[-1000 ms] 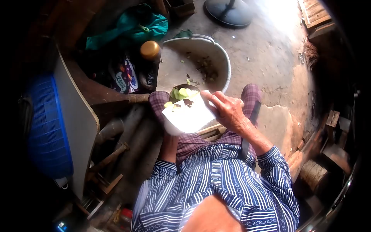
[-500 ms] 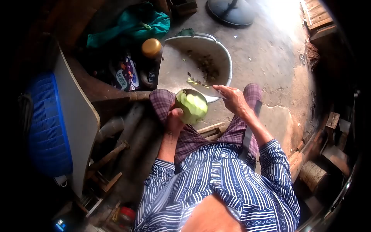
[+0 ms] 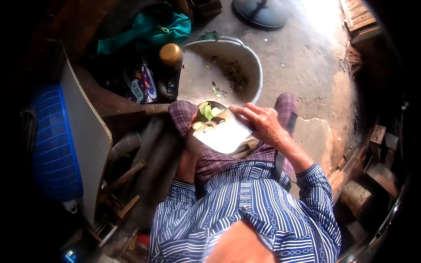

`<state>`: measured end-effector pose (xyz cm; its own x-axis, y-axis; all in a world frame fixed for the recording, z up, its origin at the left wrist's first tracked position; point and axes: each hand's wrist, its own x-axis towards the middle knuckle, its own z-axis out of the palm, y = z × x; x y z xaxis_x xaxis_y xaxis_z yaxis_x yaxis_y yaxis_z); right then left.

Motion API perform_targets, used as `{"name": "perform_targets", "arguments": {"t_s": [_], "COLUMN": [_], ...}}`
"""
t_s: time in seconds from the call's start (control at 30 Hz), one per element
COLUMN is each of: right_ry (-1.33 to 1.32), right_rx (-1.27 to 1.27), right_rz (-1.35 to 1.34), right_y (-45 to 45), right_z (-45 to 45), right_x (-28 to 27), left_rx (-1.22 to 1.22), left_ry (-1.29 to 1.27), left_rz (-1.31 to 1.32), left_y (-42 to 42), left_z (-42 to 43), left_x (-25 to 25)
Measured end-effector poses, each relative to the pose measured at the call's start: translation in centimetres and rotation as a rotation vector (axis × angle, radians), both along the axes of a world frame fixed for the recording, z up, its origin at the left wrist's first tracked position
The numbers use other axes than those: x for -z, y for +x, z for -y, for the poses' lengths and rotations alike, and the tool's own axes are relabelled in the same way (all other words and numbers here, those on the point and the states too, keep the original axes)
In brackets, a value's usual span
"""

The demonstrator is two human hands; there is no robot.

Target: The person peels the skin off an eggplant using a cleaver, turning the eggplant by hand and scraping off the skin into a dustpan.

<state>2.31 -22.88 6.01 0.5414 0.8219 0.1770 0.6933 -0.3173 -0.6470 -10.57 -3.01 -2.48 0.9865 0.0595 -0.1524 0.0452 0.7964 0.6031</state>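
My left hand [image 3: 191,133] is wrapped round a pale-green, partly peeled round vegetable [image 3: 205,111]. Across its near side lies the broad, shiny blade of a cleaver [image 3: 226,136], which covers much of the vegetable and some of my left fingers. Small bits of peel cling to the blade's upper edge. My right hand [image 3: 263,120] is closed at the blade's right end, so the handle is hidden in it. Just beyond my knees stands a large pale basin [image 3: 259,72] with scraps of peel [image 3: 234,74] on its bottom.
A jar's gold lid [image 3: 170,54] and a green plastic bag [image 3: 175,26] are left of the basin. A blue basket [image 3: 55,140] and a board [image 3: 85,131] stand at far left. A round black base [image 3: 261,13] is behind; a log piece [image 3: 357,197] lies at right.
My right hand has brought the cleaver from over the basin back to the vegetable, turning its broad face up. The peel strip on it has dropped into the basin.
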Motion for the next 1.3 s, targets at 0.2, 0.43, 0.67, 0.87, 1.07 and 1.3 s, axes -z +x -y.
{"name": "perform_targets", "arguments": {"t_s": [0.2, 0.43, 0.67, 0.87, 1.07, 1.3], "right_ry": [-0.151, -0.065, -0.079, -0.231, -0.121, -0.079], "right_rx": [0.188, 0.005, 0.001, 0.186, 0.071, -0.003], "right_rz": [-0.231, 0.061, 0.066, -0.211, -0.125, 0.014], "right_y": [1.8, 0.8, 0.8, 3.0, 0.6, -0.3], "right_z": [1.3, 0.3, 0.4, 1.8, 1.3, 0.4], "right_x": [7.4, -0.2, 0.0, 5.6, 0.1, -1.1], "left_rx": [0.083, 0.015, 0.035, 0.186, 0.064, 0.106], "left_ry": [0.135, 0.065, 0.12, 0.336, 0.202, 0.146], "left_rz": [-0.195, -0.203, -0.199, -0.102, -0.018, -0.099], "left_y": [0.8, 2.3, 2.3, 2.3, 2.3, 1.9], "left_z": [1.1, 0.3, 0.2, -0.5, -0.3, -0.2], "left_x": [-3.8, -2.3, -3.1, -4.8, -2.8, -3.0]}}
